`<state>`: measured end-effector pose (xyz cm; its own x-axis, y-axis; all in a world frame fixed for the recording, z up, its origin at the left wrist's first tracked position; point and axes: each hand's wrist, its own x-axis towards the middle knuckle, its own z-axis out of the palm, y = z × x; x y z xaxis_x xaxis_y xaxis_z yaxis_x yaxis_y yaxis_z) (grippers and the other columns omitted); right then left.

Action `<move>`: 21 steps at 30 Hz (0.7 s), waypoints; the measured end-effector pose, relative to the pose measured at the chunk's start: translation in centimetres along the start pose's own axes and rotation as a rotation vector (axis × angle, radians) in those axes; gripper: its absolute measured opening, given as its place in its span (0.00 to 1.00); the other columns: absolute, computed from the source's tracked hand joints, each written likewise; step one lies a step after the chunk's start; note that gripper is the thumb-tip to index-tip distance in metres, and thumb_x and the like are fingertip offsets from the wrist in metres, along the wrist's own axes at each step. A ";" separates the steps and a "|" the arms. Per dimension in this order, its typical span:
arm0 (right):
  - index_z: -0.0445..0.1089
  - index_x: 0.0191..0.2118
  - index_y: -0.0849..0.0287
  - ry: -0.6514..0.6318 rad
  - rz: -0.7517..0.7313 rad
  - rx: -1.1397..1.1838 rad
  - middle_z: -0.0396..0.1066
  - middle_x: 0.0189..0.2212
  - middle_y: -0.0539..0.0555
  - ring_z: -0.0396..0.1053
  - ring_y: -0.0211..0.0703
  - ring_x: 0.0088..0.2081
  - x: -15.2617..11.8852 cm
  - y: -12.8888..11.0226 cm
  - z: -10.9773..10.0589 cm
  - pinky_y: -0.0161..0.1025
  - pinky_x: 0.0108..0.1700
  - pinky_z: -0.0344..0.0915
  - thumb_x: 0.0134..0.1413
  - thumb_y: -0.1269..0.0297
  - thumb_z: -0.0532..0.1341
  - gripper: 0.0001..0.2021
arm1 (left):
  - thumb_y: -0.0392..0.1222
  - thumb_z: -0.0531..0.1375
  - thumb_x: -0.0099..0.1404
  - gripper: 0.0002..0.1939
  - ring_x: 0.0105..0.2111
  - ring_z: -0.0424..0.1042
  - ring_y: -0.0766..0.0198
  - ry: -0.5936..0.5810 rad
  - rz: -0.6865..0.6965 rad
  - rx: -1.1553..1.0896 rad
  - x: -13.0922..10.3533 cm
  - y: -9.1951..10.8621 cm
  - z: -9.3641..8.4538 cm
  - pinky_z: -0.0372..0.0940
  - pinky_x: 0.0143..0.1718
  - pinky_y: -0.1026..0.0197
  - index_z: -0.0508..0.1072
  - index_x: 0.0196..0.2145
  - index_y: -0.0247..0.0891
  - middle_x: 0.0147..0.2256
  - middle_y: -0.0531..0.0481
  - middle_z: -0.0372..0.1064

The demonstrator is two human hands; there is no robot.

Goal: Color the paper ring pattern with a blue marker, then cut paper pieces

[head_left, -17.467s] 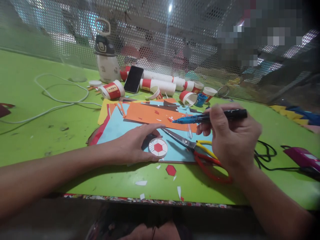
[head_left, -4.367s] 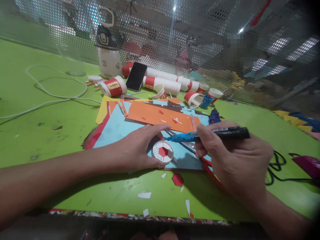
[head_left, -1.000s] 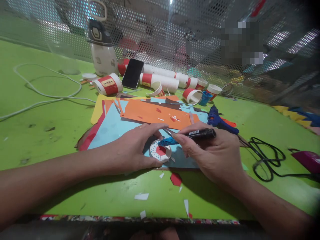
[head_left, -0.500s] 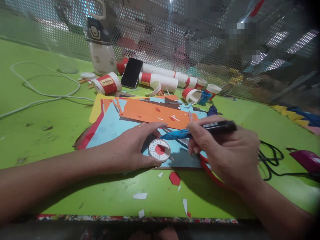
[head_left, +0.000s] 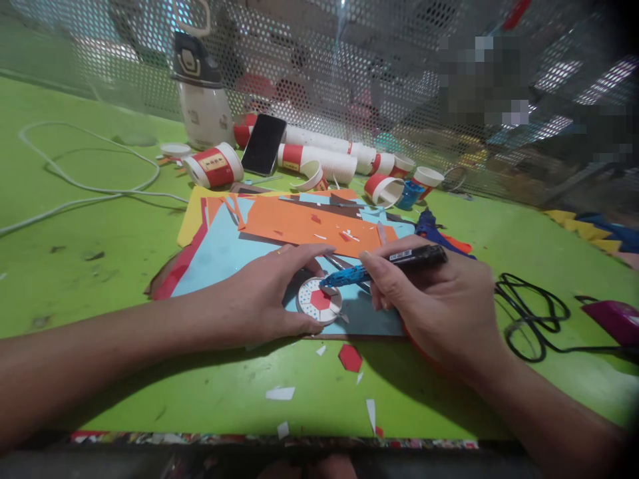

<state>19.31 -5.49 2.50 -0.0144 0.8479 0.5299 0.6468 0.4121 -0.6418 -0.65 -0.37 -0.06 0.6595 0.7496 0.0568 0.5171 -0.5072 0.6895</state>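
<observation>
Right hand (head_left: 442, 299) and black marker (head_left: 347, 275) shift toward 9 o'clock since earlier frame; tip over white disc (head_left: 320, 302) near 12 o'clock, contact unclear. Right fingers pinch 1 marker; left hand (head_left: 259, 289) pinches 1 disc, thumb at 6 o'clock, above blue sheet (head_left: 214, 259). 1 loose red hexagon (head_left: 351, 358) at disc's 5 o'clock.
</observation>
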 end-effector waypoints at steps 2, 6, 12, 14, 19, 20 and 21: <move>0.71 0.25 0.57 -0.003 0.009 0.000 0.67 0.17 0.46 0.64 0.35 0.19 0.0 -0.1 0.1 0.36 0.24 0.61 0.56 0.59 0.65 0.11 | 0.46 0.68 0.53 0.40 0.50 0.70 0.48 0.005 0.002 -0.013 0.0 0.0 0.0 0.64 0.52 0.48 0.60 0.62 0.40 0.52 0.44 0.70; 0.70 0.24 0.56 -0.008 -0.003 -0.012 0.67 0.16 0.46 0.64 0.35 0.19 0.1 -0.1 0.2 0.36 0.24 0.61 0.56 0.60 0.65 0.12 | 0.45 0.68 0.53 0.39 0.51 0.70 0.48 0.005 0.008 -0.038 0.1 -0.1 0.0 0.65 0.52 0.48 0.61 0.61 0.42 0.53 0.43 0.69; 0.69 0.19 0.56 -0.009 -0.034 -0.033 0.69 0.17 0.47 0.65 0.35 0.20 0.1 0.0 0.1 0.34 0.26 0.63 0.55 0.63 0.65 0.15 | 0.44 0.67 0.54 0.37 0.52 0.69 0.48 -0.008 0.021 -0.054 0.1 -0.2 0.1 0.64 0.54 0.47 0.62 0.60 0.42 0.53 0.43 0.69; 0.69 0.20 0.57 -0.006 -0.031 -0.035 0.69 0.17 0.47 0.65 0.34 0.20 0.1 0.0 0.2 0.34 0.25 0.62 0.55 0.63 0.66 0.14 | 0.44 0.67 0.54 0.36 0.52 0.69 0.48 -0.011 0.022 -0.049 0.1 -0.1 0.1 0.64 0.54 0.46 0.62 0.59 0.41 0.54 0.42 0.69; 0.71 0.24 0.59 -0.003 -0.001 0.015 0.66 0.15 0.44 0.60 0.32 0.17 0.2 -0.2 0.6 0.32 0.21 0.59 0.53 0.63 0.67 0.10 | 0.44 0.67 0.53 0.37 0.52 0.69 0.46 -0.006 0.017 -0.041 0.1 -0.1 0.2 0.65 0.52 0.45 0.62 0.59 0.38 0.54 0.40 0.68; 0.70 0.23 0.59 -0.004 -0.014 0.028 0.66 0.15 0.45 0.60 0.32 0.18 0.3 -0.3 0.8 0.31 0.21 0.58 0.53 0.64 0.67 0.11 | 0.44 0.67 0.53 0.38 0.52 0.69 0.46 0.002 0.022 -0.040 0.1 -0.2 0.2 0.65 0.52 0.45 0.62 0.60 0.38 0.55 0.40 0.68; 0.69 0.22 0.59 -0.002 -0.031 0.038 0.66 0.15 0.44 0.60 0.31 0.18 0.4 -0.4 0.9 0.31 0.20 0.58 0.52 0.64 0.68 0.11 | 0.44 0.67 0.53 0.38 0.53 0.68 0.46 0.011 0.030 -0.039 0.1 -0.3 0.3 0.64 0.53 0.45 0.61 0.60 0.38 0.56 0.39 0.67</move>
<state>18.36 -4.98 2.44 -0.0352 0.8353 0.5487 0.6163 0.4503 -0.6461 -0.55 -0.25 -0.43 0.6683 0.7390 0.0850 0.4755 -0.5123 0.7152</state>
